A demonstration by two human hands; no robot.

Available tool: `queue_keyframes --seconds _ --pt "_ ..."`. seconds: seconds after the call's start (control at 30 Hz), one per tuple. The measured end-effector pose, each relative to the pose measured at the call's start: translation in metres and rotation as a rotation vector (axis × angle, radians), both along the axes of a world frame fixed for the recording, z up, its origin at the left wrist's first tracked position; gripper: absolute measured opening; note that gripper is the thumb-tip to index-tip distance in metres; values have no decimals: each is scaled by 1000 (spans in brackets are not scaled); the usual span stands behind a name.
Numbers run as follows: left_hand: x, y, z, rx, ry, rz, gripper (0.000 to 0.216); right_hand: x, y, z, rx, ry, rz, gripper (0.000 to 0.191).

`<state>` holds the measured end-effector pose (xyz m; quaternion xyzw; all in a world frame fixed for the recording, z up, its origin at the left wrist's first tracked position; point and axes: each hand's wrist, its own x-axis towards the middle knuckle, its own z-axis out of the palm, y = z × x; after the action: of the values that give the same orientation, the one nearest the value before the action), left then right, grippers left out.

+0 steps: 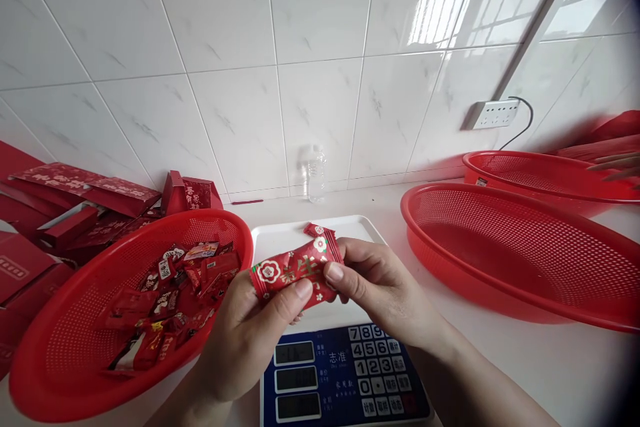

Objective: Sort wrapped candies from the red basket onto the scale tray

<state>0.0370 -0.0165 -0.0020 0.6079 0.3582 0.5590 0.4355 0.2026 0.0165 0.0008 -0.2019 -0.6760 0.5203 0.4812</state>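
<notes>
Both my hands hold one red sweet packet (293, 270) with a white flower and gold characters, just above the white pan (280, 237) of an electronic scale. My left hand (250, 333) pinches its lower edge with thumb on top. My right hand (375, 283) grips its right end, fingers curled. A second small red packet (316, 229) lies on the scale pan behind. The scale's blue keypad panel (345, 377) with number keys faces me.
A red mesh basket (65, 360) at the left holds several wrapped sweets. A large red basket (525, 253) stands at the right, another (550, 177) behind it. Red cartons (75, 200) are piled at the far left. A clear bottle (317, 177) stands by the tiled wall, a socket strip (493, 113) on it.
</notes>
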Motion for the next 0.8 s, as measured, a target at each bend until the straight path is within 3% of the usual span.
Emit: queue_keyframes --seconds 0.23,0.37,0.47,0.6,0.67,0.73,0.8 --pt "-4 2 0 -57 -81 -103 19 4 -1 2 22 -35 150 28" --pt "-2 5 -4 -68 -40 -186 29 3 -1 1 6 -31 164 26" --pt "0 9 -7 -35 -53 -79 33 3 2 1 -5 -17 85 29" --pt "-8 19 -8 190 -7 257 19 17 12 4 9 -81 -99 34" --pt "-15 24 -6 304 17 356 30 31 20 3 29 -237 -132 38" --pt "-20 26 -4 344 -6 369 31 46 28 -3 26 -502 -135 43" --pt "-23 26 -2 369 -47 353 31 58 34 -14 38 -839 -230 44"
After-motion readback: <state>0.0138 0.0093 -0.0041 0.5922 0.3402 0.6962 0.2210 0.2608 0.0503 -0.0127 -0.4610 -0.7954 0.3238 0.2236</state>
